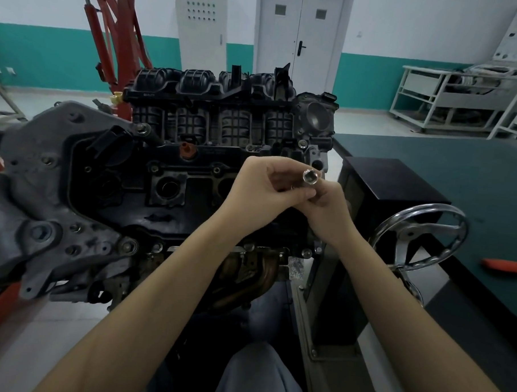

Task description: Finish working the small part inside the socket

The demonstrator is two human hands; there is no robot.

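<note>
Item, at the grip: a bright metal socket (309,176), its open end turned toward the camera, pinched between both hands above the right end of the engine. Left hand (262,185), fingers curled round the lower part of the piece, thumb on top; right hand (328,203), fingers curled beneath and against it, the two hands touching. Whether an extension or ratchet is joined to it cannot be told; the hands hide all below the socket mouth. Judged state of work: tool being handled or made up in the hands, not yet set on any fastener; bolts on the cover look in place, so loosening or tightening seems still to do. Item, just below and behind the grip: black valve cover (168,192), with square openings to the left of the grip. Item, lower right of the grip: chromed handwheel (421,237) of the stand, with a black box (391,181) beside it. Item, far left: grey timing cover (35,186). Item, beyond the grip: ribbed black intake manifold (211,105), throttle body (315,115) at its right end. Item, right and farther: green mat (460,163) bearing an orange tool (506,266). Item, farthest: red hoist (116,35), grey double door (300,34), white trolleys (439,94).
</note>
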